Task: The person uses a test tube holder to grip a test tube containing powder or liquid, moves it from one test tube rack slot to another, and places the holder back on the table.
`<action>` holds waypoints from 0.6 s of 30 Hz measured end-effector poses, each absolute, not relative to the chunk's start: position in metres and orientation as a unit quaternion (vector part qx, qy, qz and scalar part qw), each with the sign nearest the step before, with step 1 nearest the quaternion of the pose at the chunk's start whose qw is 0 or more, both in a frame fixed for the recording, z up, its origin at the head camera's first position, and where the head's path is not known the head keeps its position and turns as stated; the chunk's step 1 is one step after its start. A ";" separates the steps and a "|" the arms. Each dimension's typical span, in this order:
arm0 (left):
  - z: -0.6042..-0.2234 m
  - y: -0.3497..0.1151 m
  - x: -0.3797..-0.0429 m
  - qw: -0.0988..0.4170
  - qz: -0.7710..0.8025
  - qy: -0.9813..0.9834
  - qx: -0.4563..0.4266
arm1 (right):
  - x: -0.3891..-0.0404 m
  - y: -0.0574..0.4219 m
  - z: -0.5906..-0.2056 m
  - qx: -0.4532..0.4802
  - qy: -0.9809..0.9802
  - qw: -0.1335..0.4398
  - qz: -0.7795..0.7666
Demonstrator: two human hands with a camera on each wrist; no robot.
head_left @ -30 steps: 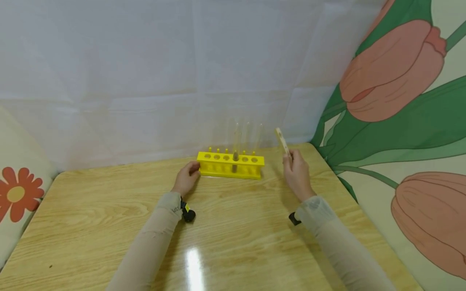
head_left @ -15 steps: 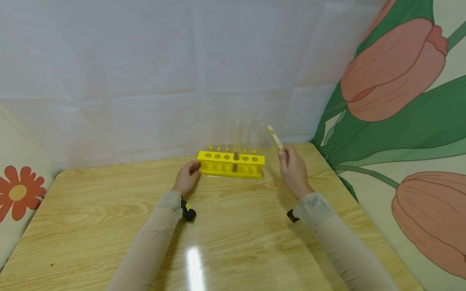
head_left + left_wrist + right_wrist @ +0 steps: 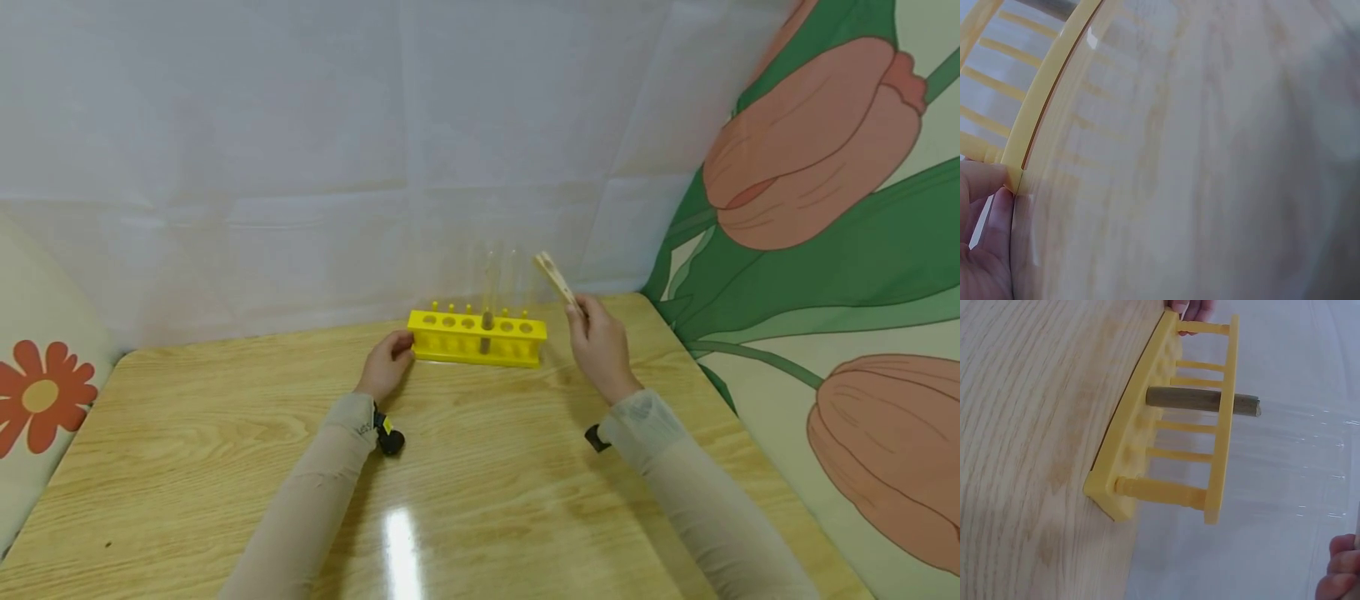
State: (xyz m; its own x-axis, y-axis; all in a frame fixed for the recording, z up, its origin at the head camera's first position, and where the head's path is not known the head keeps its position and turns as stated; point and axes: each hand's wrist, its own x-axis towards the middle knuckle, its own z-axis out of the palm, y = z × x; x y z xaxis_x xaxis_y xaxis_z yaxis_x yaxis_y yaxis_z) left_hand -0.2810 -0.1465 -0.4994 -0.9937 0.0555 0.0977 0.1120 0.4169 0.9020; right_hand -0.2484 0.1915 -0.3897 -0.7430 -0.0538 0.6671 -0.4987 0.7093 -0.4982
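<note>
A yellow test tube rack [image 3: 476, 325] stands on the table. My left hand [image 3: 386, 367] grips its left end, and in the left wrist view the fingers [image 3: 982, 181] pinch the base corner. My right hand [image 3: 602, 346] holds a wooden test tube clamp [image 3: 555, 276], raised and slanting toward the tubes. Several clear test tubes [image 3: 1329, 475] stand behind the rack's top bar, rounded ends up. A greyish-brown cylinder [image 3: 1188, 399] stands upright in one rack hole. In the right wrist view, only fingertips [image 3: 1339, 575] of my right hand show and the clamp is out of frame.
The wood-grain table [image 3: 465, 467] ends at a white cloth [image 3: 262, 167] close behind the rack. A flower-printed cloth [image 3: 810, 292] borders the right side. A small dark speck [image 3: 108, 544] lies at the front left.
My right hand has moved left and slightly up, bringing the clamp's tip from right of the rack to close by the rightmost tube. My left hand and the rack have stayed in place.
</note>
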 end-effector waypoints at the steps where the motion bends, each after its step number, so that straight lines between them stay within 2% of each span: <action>1: -0.499 -0.147 -0.281 0.026 -0.538 -0.841 -0.049 | -0.249 0.191 -0.389 0.161 -0.866 0.322 0.347; 9: -0.501 -0.147 -0.282 0.030 -0.539 -0.840 -0.052 | -0.251 0.185 -0.386 0.169 -0.866 0.322 0.343; 18: -0.500 -0.146 -0.280 0.035 -0.536 -0.842 -0.055 | -0.253 0.179 -0.382 0.199 -0.855 0.356 0.320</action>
